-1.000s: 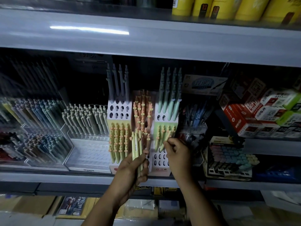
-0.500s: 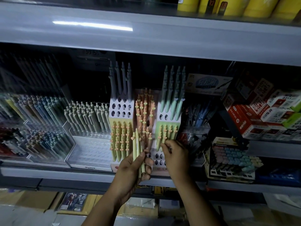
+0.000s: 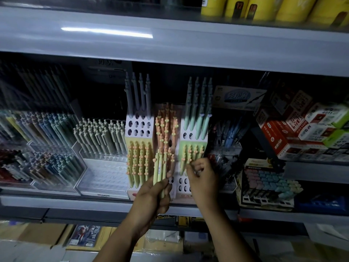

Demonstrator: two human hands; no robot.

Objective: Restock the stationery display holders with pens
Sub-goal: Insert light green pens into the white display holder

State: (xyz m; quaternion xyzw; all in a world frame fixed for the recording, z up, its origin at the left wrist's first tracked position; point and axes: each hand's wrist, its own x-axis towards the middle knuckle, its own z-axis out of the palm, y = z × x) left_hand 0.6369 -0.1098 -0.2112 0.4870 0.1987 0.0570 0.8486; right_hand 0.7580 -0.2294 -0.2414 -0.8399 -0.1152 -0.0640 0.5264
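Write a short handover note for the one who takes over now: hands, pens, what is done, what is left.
Left hand: grips a bundle of green pens, upright, in front of the holders.
Right hand: fingers curled at the green rows of the right holder; I cannot tell if it pinches a pen.
Done: the green rows hold pens; the yellow part of the left holder looks full.
Left: the bundle, and the empty holes at the right holder's bottom.
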